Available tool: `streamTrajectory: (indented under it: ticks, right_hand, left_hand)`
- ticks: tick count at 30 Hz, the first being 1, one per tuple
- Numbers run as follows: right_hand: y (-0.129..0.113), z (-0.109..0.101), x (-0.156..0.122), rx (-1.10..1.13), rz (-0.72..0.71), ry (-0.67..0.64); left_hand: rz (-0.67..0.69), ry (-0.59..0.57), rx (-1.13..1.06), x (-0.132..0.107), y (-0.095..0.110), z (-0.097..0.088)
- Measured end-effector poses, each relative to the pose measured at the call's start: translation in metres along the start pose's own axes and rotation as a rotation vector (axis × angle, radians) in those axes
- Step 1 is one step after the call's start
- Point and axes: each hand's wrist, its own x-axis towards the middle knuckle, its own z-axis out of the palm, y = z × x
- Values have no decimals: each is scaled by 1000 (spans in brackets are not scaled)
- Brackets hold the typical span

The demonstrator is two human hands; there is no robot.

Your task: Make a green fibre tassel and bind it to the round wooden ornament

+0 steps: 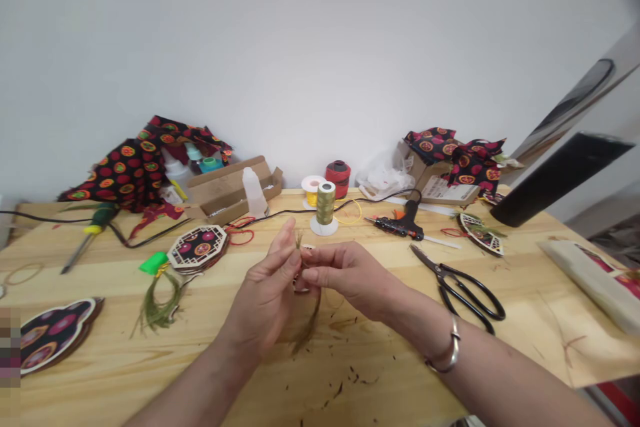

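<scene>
Both hands meet above the middle of the table, closed on an olive thread tassel [309, 330]. Its strands poke up above the fingertips and hang down below them. My left hand [265, 290] pinches it between thumb and fingers. From the right, my right hand [350, 275] pinches at the same spot, its fingertips touching the left ones. Partly hidden behind the fingers is a small patterned piece with a pale frame [301, 285]. Just beyond the hands a spool of olive thread [325, 205] stands upright.
Black-handled scissors [467, 290] and a hot glue gun [403, 221] lie at right. Left are an octagonal ornament [199, 247], a green-yellow screwdriver [95, 230] and a cardboard box [225, 197]. A black cylinder [560, 180] leans at far right. Dark scraps litter the near table [400, 380].
</scene>
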Motion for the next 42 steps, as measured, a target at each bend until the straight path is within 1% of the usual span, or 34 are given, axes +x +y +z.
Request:
streamTrajectory:
  ticks: [3,6,10,13,17,20,25,27,30,33,37,40,42]
  right_hand:
    - [5,-3,2,-54,-34,85]
    - [10,-6,3,-144,-62,139]
    - [13,-10,0,-210,-57,171]
    - [12,-13,-1,-281,-33,188]
    - [8,-18,-3,-348,-31,190]
    - [6,-22,-5,-357,-30,189]
    - [4,-27,-4,-349,-16,206]
    - [6,-30,-2,-343,-15,215]
    - [9,-34,0,-318,-19,223]
    - [9,-38,2,-303,-26,242]
    - [9,-41,2,-324,-25,259]
    - [9,-42,4,-372,-28,268]
    - [10,-42,4,-417,-37,276]
  left_hand:
    - [13,-87,-56,2,-4,-2]
    - [-3,-109,-92,3,-6,-3]
    - [-30,-94,-145,4,-6,-4]
    - [-79,-83,-197,6,-3,-5]
    - [-108,-62,-307,11,3,-5]
    - [-110,-1,-390,13,9,-3]
    - [-82,181,-433,18,19,1]
    - [-59,210,-441,19,22,1]
    - [-33,222,-447,20,25,-1]
    - [-20,203,-438,21,25,-5]
    - [34,132,-395,21,24,-12]
    - [66,60,-314,17,24,-11]
    - [47,18,-238,14,23,-8]
